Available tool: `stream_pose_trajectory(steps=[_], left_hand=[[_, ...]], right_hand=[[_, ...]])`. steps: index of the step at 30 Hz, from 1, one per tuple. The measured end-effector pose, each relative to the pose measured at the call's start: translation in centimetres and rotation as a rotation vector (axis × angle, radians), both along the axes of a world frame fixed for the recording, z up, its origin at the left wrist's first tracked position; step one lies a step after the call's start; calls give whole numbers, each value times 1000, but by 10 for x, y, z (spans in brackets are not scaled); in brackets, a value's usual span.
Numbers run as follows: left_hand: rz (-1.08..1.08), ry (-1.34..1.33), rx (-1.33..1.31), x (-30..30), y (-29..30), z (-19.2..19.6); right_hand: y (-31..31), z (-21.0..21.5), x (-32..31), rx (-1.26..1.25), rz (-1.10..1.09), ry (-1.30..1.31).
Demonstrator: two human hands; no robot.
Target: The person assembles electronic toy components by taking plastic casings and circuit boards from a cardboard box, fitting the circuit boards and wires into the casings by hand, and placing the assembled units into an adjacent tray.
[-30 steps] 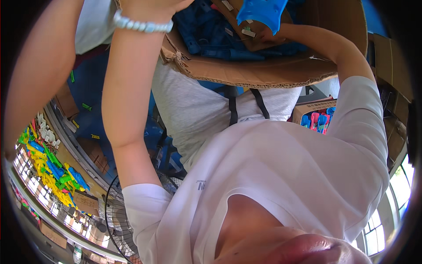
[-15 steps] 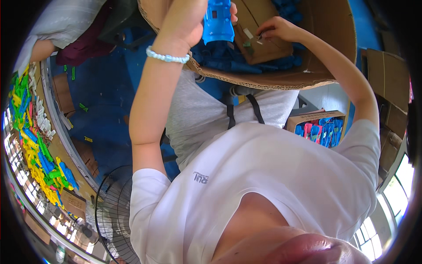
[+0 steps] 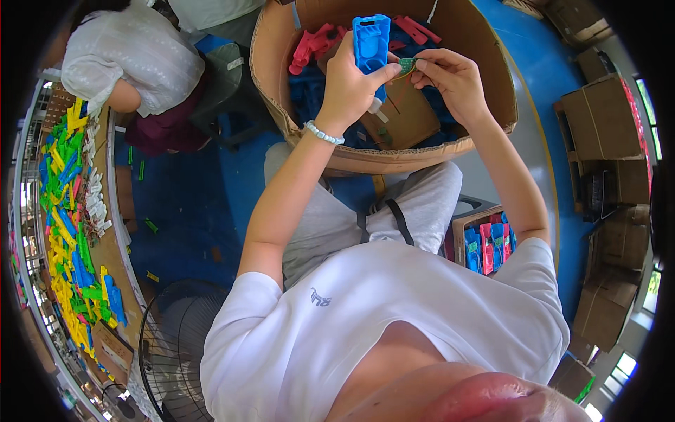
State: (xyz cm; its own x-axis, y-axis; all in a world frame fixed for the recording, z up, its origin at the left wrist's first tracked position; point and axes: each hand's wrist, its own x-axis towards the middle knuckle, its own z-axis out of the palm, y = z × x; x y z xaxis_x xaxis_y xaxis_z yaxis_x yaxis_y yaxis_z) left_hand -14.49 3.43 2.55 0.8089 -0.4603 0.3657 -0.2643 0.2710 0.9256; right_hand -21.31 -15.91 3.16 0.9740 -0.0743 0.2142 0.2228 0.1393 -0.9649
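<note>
My left hand [image 3: 349, 88], a beaded bracelet at its wrist, is closed around a blue plastic shell [image 3: 370, 46] held upright above a large cardboard box [image 3: 278, 105]. The shell's hollow side faces me. Between the fingers of my right hand [image 3: 451, 79] is a small green circuit board [image 3: 406, 66] with a thin wire on it. My left thumb reaches across to the board's near side. Beneath my hands, a flat cardboard piece [image 3: 411, 121] lies in the box among blue parts. Pink plastic parts [image 3: 311, 48] lie at the box's far side.
A smaller carton [image 3: 458, 239] of blue and pink shells stands by my right leg. At the left, a table [image 3: 112, 183] bears piles of coloured plastic parts [image 3: 70, 232]. A black fan [image 3: 176, 344] stands near my left side. Another person [image 3: 137, 56] sits at the far left.
My right hand has risen from the cardboard piece and come left to the blue shell, now with the green circuit board in its fingers. The view has shifted, showing more of the box.
</note>
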Motion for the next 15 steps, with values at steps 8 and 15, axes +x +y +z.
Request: stream_pose_trajectory(steps=[8, 15], left_hand=[[114, -25, -204, -5, -14, 5], [-88, 548, -479, 14, -3, 14]], right_hand=[[20, 12, -9, -159, -255, -112], [35, 22, -24, -197, -203, -88]])
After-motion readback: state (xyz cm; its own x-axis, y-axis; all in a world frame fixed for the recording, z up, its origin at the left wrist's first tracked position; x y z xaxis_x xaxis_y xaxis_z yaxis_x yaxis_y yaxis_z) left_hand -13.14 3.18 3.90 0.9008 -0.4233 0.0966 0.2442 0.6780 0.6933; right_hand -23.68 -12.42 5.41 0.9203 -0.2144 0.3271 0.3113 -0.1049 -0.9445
